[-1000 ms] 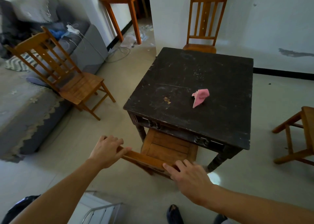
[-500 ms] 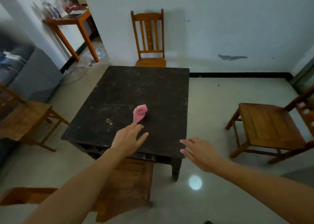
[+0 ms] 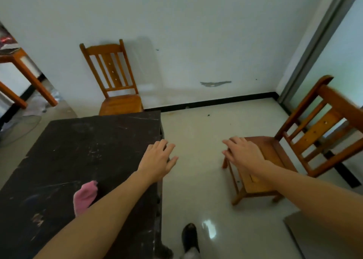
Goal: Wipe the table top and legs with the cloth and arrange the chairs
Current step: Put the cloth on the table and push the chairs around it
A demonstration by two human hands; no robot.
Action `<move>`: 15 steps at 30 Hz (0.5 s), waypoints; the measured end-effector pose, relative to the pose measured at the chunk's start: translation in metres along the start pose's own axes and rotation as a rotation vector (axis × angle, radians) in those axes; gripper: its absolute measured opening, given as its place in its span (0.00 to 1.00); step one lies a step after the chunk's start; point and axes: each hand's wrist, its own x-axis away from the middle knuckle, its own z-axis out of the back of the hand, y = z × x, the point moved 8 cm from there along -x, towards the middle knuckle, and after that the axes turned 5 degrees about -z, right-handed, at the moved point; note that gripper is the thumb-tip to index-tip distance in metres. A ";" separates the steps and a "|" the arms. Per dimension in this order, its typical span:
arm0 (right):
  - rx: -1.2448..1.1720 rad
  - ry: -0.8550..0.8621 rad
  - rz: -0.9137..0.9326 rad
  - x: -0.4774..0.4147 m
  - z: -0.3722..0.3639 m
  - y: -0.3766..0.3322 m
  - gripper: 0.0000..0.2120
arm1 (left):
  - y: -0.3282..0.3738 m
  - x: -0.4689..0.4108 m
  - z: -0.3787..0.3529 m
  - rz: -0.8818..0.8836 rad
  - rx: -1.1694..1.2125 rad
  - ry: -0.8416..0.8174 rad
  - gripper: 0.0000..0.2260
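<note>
At the far left stands a small orange wooden side table (image 3: 23,70), off by the doorway and no part of my job. Right of it, the wooden slat-back chair (image 3: 113,72) sits at the far side against the wall, its seat touching or just behind the far edge of the dark, scuffed square tabletop (image 3: 88,144); I judge it needs little more than squaring up. The crumpled pink cloth (image 3: 84,199) lies loose on the near part of the tabletop, beside my left forearm and held by neither hand. I read that as the cloth being parked there where I can pick it up again, since both hands are wanted for furniture. My left hand (image 3: 157,159) hovers over the right edge of the tabletop, fingers spread and relaxed, gripping nothing, probably out for balance as I step round that side. My right hand (image 3: 243,154) reaches further right, fingers straight and together, empty, at the near corner of the seat; I cannot tell whether it touches the wood. The second wooden slat-back chair (image 3: 316,130) stands well apart from the table on the pale floor, seat facing the table, so it looks like the one to draw in next.
</note>
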 end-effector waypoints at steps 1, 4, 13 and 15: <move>0.008 0.007 0.001 -0.019 -0.001 0.010 0.23 | -0.008 -0.023 -0.004 -0.005 0.003 -0.001 0.21; 0.041 0.003 -0.029 -0.078 0.000 0.048 0.23 | -0.034 -0.098 -0.011 -0.022 -0.004 -0.005 0.21; -0.009 0.043 -0.299 -0.221 0.042 0.182 0.24 | -0.067 -0.327 0.001 -0.172 -0.024 -0.028 0.22; -0.022 0.050 -0.332 -0.245 0.041 0.211 0.24 | -0.063 -0.376 -0.002 -0.231 -0.034 -0.036 0.22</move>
